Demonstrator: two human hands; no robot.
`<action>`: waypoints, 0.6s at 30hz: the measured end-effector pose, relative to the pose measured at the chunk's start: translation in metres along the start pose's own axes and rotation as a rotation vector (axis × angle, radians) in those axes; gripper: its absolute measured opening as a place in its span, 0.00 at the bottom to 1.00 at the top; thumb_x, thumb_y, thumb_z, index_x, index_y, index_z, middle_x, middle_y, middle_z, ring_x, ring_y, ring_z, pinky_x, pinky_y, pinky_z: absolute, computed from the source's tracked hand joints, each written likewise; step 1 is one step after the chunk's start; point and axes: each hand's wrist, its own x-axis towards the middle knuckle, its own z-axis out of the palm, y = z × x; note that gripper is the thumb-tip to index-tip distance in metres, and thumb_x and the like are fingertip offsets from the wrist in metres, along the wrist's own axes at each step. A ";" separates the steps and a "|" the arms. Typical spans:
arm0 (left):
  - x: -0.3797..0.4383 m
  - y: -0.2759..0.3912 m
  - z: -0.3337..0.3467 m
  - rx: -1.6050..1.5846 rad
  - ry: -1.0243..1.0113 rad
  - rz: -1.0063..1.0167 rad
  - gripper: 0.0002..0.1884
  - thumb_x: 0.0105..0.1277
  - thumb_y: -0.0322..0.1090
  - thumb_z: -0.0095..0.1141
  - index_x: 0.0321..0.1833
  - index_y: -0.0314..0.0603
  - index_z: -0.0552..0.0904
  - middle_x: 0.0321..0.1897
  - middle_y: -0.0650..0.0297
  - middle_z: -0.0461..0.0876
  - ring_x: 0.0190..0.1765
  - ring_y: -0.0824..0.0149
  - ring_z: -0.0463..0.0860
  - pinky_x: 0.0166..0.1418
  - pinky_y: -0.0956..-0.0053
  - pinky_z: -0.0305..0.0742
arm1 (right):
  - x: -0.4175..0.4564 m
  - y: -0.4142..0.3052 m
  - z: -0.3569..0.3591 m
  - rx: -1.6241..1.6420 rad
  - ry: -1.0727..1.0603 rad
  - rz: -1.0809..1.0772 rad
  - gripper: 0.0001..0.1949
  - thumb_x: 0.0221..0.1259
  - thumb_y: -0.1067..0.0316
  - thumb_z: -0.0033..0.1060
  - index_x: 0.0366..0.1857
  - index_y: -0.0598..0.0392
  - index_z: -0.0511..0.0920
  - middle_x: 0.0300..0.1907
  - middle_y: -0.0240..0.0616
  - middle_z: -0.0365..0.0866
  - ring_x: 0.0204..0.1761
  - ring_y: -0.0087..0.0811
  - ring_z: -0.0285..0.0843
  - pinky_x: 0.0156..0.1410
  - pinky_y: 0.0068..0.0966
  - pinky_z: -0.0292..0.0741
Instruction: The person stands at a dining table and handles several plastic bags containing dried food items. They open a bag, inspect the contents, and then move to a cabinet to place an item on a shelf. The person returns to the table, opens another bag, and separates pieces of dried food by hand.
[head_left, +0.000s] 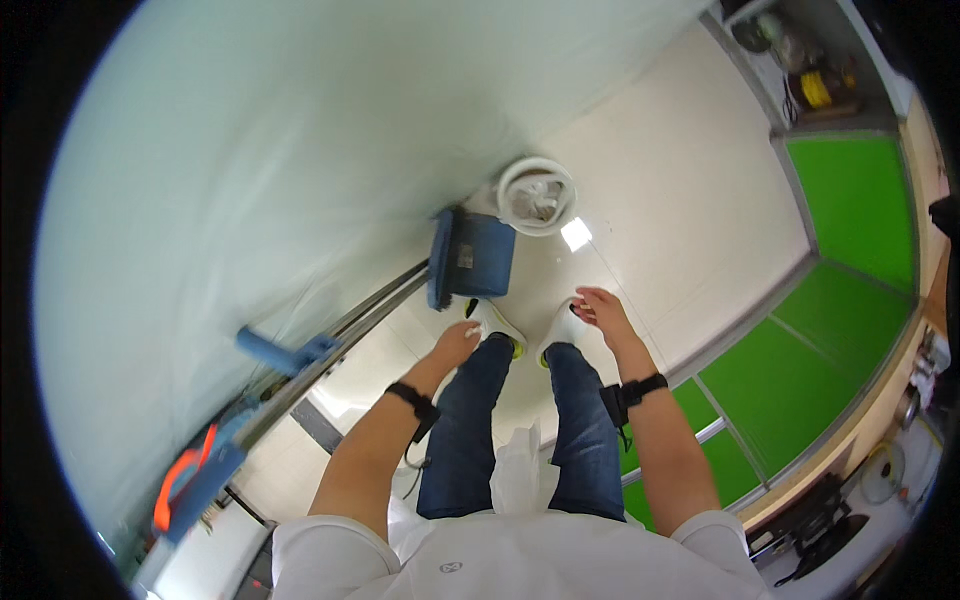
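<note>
My left hand (458, 343) hangs above my left shin and shoe, its fingers loosely curled; whether something small and white at the fingertips is held cannot be told. Near my right shoe, my right hand (599, 309) is held with its fingers partly bent and apart, and no object shows in it. On the floor beyond my feet lies a blue dustpan (484, 255), with a blue broom head (442, 259) against its left side. A round white bin (537, 196) with a whitish plastic bag inside stands just past the dustpan.
Long handles (375, 307) run from the broom and dustpan to the lower left, beside a pale wall (247, 165). Green cabinets (787, 352) under a wood-edged counter (840, 465) line the right side. An open shelf (821, 75) at upper right holds bottles.
</note>
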 end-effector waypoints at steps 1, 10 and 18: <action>-0.048 0.001 0.000 -0.018 0.064 -0.033 0.17 0.63 0.37 0.52 0.52 0.37 0.79 0.50 0.48 0.79 0.55 0.50 0.77 0.60 0.63 0.70 | -0.024 -0.006 0.000 -0.014 -0.016 -0.003 0.13 0.65 0.61 0.51 0.47 0.54 0.78 0.37 0.34 0.82 0.34 0.22 0.78 0.40 0.18 0.75; -0.328 -0.066 -0.030 -0.144 0.288 -0.315 0.17 0.64 0.41 0.50 0.49 0.38 0.81 0.45 0.50 0.82 0.49 0.51 0.80 0.55 0.63 0.74 | -0.119 0.005 0.044 -0.281 -0.179 -0.049 0.13 0.66 0.63 0.51 0.49 0.56 0.76 0.39 0.38 0.81 0.35 0.25 0.79 0.39 0.18 0.75; -0.503 -0.165 0.013 -0.368 0.603 -0.307 0.19 0.64 0.41 0.51 0.54 0.38 0.78 0.45 0.55 0.83 0.39 0.64 0.84 0.47 0.68 0.77 | -0.152 0.092 0.172 -0.416 -0.368 -0.069 0.14 0.62 0.66 0.51 0.50 0.57 0.74 0.33 0.40 0.81 0.29 0.29 0.79 0.32 0.23 0.76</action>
